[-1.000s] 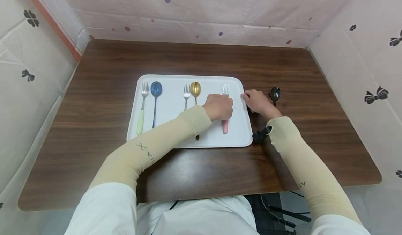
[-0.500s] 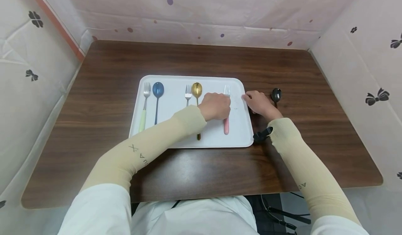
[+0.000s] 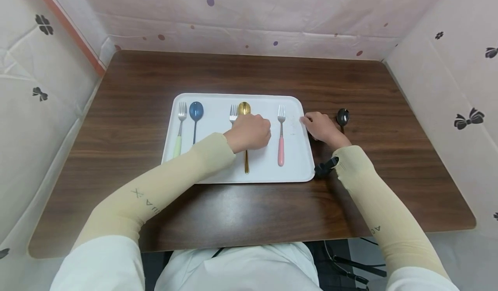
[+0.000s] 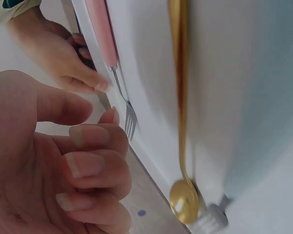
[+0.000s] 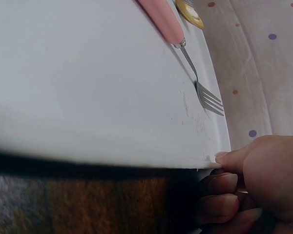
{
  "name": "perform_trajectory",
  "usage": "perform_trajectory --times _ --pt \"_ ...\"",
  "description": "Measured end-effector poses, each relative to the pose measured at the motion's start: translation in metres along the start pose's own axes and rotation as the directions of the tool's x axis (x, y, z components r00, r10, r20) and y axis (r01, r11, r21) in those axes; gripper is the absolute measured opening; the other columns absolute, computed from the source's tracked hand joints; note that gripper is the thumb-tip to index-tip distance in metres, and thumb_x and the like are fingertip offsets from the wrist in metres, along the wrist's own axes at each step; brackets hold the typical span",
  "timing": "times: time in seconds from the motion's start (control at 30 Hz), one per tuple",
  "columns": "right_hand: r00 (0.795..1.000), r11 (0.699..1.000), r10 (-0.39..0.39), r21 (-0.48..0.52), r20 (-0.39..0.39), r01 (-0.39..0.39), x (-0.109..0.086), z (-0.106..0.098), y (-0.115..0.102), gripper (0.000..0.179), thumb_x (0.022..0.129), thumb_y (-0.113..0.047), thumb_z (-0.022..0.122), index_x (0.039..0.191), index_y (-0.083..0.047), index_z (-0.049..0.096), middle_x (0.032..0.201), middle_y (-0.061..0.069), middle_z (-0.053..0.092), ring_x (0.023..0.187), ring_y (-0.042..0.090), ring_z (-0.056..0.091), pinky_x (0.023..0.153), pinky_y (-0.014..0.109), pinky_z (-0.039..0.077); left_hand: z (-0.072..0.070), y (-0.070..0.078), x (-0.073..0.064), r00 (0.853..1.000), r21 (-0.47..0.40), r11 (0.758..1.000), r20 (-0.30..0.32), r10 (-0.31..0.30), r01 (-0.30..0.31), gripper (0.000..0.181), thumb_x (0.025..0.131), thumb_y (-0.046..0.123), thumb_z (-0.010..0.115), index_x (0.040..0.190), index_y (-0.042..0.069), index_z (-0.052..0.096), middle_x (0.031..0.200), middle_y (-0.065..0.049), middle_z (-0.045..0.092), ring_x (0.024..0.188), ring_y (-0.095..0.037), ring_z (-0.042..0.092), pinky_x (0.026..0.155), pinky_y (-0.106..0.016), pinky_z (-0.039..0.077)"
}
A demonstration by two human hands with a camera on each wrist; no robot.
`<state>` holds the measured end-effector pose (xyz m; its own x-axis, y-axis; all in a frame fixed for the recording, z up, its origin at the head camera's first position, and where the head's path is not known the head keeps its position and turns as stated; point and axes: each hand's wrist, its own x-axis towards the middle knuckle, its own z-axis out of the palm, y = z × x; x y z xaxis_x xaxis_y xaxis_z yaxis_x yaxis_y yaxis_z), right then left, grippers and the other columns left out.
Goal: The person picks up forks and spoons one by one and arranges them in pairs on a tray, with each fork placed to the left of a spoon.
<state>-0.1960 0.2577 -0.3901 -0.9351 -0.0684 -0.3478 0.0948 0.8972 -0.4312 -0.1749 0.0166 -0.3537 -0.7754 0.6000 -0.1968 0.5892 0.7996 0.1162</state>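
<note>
A white tray lies on the table with cutlery in a row. My right hand pinches its right rim between thumb and curled fingers, plain in the right wrist view. My left hand hovers over the gold spoon and a silver-tined fork, hiding part of both. In the left wrist view its fingers are loosely curled and hold nothing. To its right lies a pink-handled fork. The blue spoon and the green-handled fork lie at the tray's left, partly behind my left sleeve.
A black spoon lies on the brown wooden table beyond my right hand, its handle partly hidden. Patterned sheets hang at the back and both sides. Dark cables show below the table's front edge.
My left hand has moved left from over the pink-handled fork to over the gold spoon, uncovering that fork. My right hand has stayed at the tray's rim.
</note>
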Motion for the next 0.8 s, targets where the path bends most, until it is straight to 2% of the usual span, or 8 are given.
perform_trajectory --times 0.3,0.67,0.8 --pt "1.000 1.000 0.008 0.009 0.007 -0.008 -0.001 -0.001 -0.001 0.039 0.104 -0.036 0.033 0.084 -0.008 0.050 0.063 0.006 0.047 0.055 0.022 0.047 0.055 0.032 0.038 -0.004 -0.019 -0.023 0.997 -0.040 0.996 -0.008 -0.082 0.082 0.036 0.100 0.033 0.036 0.083 0.012 0.060 0.069 -0.005 0.057 0.061 -0.020 0.054 0.052 -0.035 0.044" --pt "1.000 0.997 0.014 -0.071 0.024 -0.012 -0.002 -0.003 -0.003 0.041 0.104 -0.038 0.032 0.095 -0.006 0.056 0.071 0.009 0.048 0.063 0.023 0.051 0.060 0.034 0.040 0.002 -0.040 -0.048 0.989 -0.081 0.987 -0.023 -0.144 0.141 0.036 0.100 0.032 0.037 0.076 0.013 0.055 0.064 -0.003 0.050 0.057 -0.020 0.050 0.048 -0.032 0.038" --pt "1.000 0.996 0.004 -0.088 0.021 -0.003 -0.001 -0.005 -0.003 0.045 0.104 -0.039 0.031 0.106 -0.004 0.059 0.080 0.013 0.053 0.073 0.026 0.053 0.068 0.037 0.042 0.003 -0.050 -0.060 0.985 -0.072 0.983 -0.036 -0.169 0.167 0.036 0.099 0.032 0.039 0.075 0.011 0.055 0.063 -0.005 0.050 0.056 -0.021 0.051 0.047 -0.032 0.037"
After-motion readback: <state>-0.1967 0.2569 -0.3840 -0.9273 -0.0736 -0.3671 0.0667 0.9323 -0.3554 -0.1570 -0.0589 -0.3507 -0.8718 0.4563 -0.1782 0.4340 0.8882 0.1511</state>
